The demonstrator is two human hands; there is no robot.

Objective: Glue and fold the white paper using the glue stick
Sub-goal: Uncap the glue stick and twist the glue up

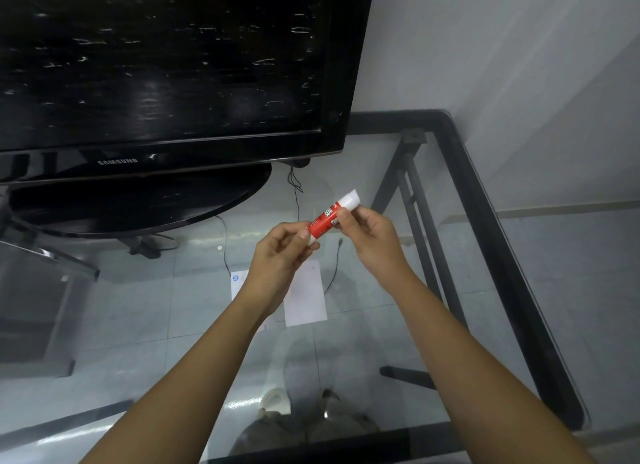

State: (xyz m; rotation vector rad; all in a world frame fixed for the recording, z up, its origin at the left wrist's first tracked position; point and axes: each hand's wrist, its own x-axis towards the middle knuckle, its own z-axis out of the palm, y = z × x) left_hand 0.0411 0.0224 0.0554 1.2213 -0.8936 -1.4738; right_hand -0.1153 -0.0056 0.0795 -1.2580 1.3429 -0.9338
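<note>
I hold a red and white glue stick (329, 218) in the air with both hands, tilted so its white cap points up and to the right. My left hand (277, 256) pinches its lower end. My right hand (370, 235) grips the body just below the cap. The cap is on. Under my hands a white paper (306, 297) lies flat on the glass table (485, 256). A second white sheet with a blue round logo (239, 283) lies to its left, partly hidden by my left forearm.
A large black television (166, 83) on an oval stand (138, 207) fills the back left of the table. Cables (294, 186) hang behind it. The table's black frame (460, 173) runs along the right edge. A grey wall stands to the right.
</note>
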